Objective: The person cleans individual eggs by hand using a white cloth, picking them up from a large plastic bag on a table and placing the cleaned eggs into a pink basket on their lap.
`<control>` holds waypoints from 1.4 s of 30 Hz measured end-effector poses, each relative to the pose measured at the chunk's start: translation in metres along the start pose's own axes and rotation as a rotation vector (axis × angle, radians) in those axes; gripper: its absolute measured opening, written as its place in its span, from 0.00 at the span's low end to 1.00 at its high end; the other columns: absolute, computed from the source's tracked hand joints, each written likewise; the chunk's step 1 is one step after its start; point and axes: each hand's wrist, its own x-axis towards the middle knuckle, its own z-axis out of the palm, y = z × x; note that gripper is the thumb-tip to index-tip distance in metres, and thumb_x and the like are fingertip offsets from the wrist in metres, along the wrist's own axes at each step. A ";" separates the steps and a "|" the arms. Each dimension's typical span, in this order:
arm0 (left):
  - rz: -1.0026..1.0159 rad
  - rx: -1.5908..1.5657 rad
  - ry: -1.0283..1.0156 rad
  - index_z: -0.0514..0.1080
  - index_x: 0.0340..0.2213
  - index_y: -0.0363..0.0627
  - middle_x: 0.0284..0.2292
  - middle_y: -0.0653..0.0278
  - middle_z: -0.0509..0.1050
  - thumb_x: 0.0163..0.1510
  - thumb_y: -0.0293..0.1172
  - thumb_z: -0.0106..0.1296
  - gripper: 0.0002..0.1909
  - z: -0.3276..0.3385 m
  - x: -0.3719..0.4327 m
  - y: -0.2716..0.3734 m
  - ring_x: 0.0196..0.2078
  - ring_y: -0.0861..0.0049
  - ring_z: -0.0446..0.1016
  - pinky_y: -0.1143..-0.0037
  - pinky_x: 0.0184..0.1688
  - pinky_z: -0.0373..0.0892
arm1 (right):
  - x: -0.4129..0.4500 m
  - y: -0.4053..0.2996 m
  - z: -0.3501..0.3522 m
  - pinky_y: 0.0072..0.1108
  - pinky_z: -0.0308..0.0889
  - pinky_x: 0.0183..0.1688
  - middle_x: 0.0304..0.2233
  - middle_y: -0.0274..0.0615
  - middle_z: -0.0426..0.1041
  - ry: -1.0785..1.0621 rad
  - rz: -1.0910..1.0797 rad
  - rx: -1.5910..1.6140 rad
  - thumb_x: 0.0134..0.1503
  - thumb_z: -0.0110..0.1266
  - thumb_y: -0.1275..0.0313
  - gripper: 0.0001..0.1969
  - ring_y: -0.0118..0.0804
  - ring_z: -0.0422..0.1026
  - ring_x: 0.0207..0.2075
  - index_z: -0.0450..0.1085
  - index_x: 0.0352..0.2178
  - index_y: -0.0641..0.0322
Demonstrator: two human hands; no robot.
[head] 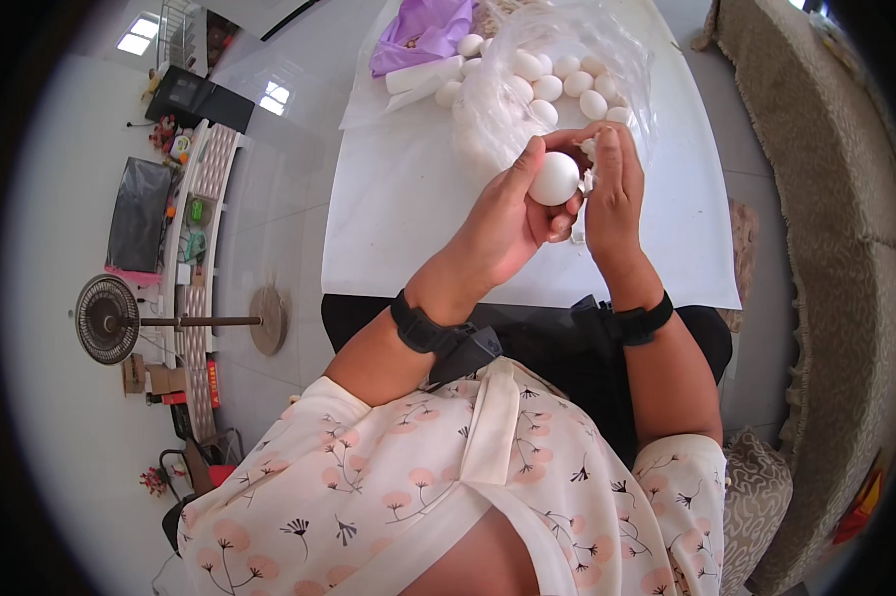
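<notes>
My left hand [509, 216] is closed around a white egg [554, 179], its thumb along the egg's upper left side. Right beside it, my right hand [616, 194] is held upright with its fingers extended; crumpled white bits [588, 179] lie between the two hands, and whether the right fingers grip them I cannot tell. Just beyond the hands, several white eggs [547, 88] lie in and around a clear plastic bag [485, 112] on the white-covered table [433, 223]. A small white scrap [578, 237] rests on the table below my fingers.
At the table's far left are a white roll [426, 74] and a purple plastic bag [426, 30]. A patterned covered sofa [813, 149] runs along the right. A standing fan [109, 320] and a low cabinet [195, 298] are at the left.
</notes>
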 end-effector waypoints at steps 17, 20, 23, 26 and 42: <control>-0.166 0.249 0.063 0.62 0.57 0.55 0.22 0.70 0.66 0.62 0.64 0.41 0.32 0.001 -0.009 0.004 0.22 0.85 0.61 0.83 0.24 0.57 | -0.003 -0.006 0.000 0.18 0.68 0.34 0.31 0.39 0.76 -0.192 0.293 0.173 0.71 0.33 0.63 0.17 0.25 0.71 0.31 0.66 0.34 0.62; -0.121 0.241 0.122 0.67 0.51 0.53 0.23 0.70 0.66 0.62 0.64 0.42 0.30 -0.011 -0.010 0.001 0.22 0.85 0.62 0.83 0.24 0.57 | -0.010 -0.009 0.010 0.19 0.68 0.37 0.35 0.39 0.76 -0.147 0.252 0.117 0.69 0.38 0.64 0.14 0.25 0.71 0.32 0.66 0.37 0.63; -0.061 0.216 0.224 0.69 0.47 0.51 0.25 0.70 0.67 0.62 0.65 0.42 0.30 -0.010 -0.010 -0.002 0.24 0.85 0.61 0.82 0.25 0.58 | -0.025 -0.005 0.017 0.19 0.68 0.34 0.39 0.38 0.75 -0.132 -0.036 -0.123 0.67 0.43 0.67 0.10 0.25 0.70 0.31 0.66 0.40 0.64; -0.074 0.213 0.232 0.69 0.46 0.48 0.29 0.71 0.68 0.62 0.64 0.42 0.30 -0.012 -0.013 0.000 0.25 0.86 0.61 0.82 0.26 0.58 | -0.024 0.013 0.015 0.18 0.68 0.36 0.40 0.39 0.73 -0.122 -0.347 -0.288 0.65 0.46 0.70 0.09 0.28 0.71 0.30 0.66 0.42 0.64; 0.095 0.250 0.222 0.72 0.43 0.41 0.30 0.62 0.75 0.60 0.52 0.53 0.24 -0.100 -0.133 0.138 0.27 0.85 0.72 0.86 0.24 0.66 | -0.021 0.008 0.017 0.16 0.60 0.19 0.30 0.36 0.67 -0.019 0.231 0.027 0.70 0.41 0.69 0.08 0.22 0.62 0.24 0.63 0.39 0.62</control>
